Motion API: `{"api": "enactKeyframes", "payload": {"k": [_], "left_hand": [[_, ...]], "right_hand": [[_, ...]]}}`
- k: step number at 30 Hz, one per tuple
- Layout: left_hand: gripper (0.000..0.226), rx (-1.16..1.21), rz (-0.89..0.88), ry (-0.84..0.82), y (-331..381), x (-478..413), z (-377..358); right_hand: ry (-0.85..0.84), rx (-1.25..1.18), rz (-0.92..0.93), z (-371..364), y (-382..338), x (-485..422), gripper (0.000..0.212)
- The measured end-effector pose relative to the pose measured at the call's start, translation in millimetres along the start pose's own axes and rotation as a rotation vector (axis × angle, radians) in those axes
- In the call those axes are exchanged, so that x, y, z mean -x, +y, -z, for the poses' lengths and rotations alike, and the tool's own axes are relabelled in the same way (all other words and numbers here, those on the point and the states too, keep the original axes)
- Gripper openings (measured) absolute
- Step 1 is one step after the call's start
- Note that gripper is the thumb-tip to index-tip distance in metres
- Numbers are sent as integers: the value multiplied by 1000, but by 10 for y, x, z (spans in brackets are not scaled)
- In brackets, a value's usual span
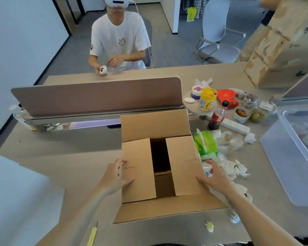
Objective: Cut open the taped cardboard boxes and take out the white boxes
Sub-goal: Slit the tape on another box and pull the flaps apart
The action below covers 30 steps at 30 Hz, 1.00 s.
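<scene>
Cardboard box point(139, 166) sits between the two hands with its outer flaps thrown back: the left hand point(117, 174) curls its fingers round the left edge, and the right hand point(214, 175) lies spread against the right one. I'd worry that the half-closed inner flaps hide the dark inside and snag a reaching wrist, or that the left forearm knocks the yellow knife point(92, 235) lying beside it. Beyond the right hand the desk point(69, 157) holds a tissue pack point(205, 144) and wrappers, and past the divider point(96, 93) a person point(117, 38) sits.
</scene>
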<state>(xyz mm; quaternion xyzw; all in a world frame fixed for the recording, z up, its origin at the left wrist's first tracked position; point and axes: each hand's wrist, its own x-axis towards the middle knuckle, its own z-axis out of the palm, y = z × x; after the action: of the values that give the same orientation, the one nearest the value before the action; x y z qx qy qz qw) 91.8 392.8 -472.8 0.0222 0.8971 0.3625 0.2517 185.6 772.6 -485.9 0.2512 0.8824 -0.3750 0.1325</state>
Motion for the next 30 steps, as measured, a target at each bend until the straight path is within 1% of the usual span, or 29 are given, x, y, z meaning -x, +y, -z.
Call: {"api": "enactKeyframes", "payload": {"k": [1,3,5,7,9,11,13,15,17,19,20,22,23,25,26,28,30], "left_hand": [[79,27,17,-10,-44,-1,-42],[86,57,53,-14,-73,1,-128],[92,68,78,2,-85,7,-217],[100,116,114,33,-96,16,-273],[102,142,152,47,-106,37,-295],[97,155,183,17,-141,48,-295],[91,236,208,-27,-119,103,-276],[91,326,216,-65,-101,175,-250],[78,434,225,-69,-89,233,-191],[60,547,250,-46,-95,281,-91],[52,597,252,-28,-104,302,-22],[36,673,230,33,-80,357,138],[34,715,207,69,-61,380,226],[52,793,167,105,12,417,399],[57,828,124,94,74,444,481],[57,882,50,92,171,484,615],[63,912,-30,93,285,554,730]], "right_hand": [[-23,10,-33,-24,19,11,75],[-56,-7,-67,-65,28,31,67],[-88,-34,-83,-110,26,47,59],[-112,-44,-86,-138,-4,68,55],[-137,-128,-107,-153,-10,93,51],[-180,-271,-146,-148,3,127,49],[-229,-401,-183,-135,-2,183,48],[-278,-473,-201,-106,-29,239,42],[-314,-528,-184,-66,-71,265,40],[-316,-574,-156,20,-133,271,63],[-314,-601,-125,79,-191,278,66],[-324,-646,-38,190,-360,307,55],[-321,-674,-11,231,-434,303,56],[-284,-737,10,312,-572,289,62],[-274,-786,29,341,-643,279,57],[-260,-861,67,412,-782,278,43],[-257,-852,137,472,-890,248,39]]}}
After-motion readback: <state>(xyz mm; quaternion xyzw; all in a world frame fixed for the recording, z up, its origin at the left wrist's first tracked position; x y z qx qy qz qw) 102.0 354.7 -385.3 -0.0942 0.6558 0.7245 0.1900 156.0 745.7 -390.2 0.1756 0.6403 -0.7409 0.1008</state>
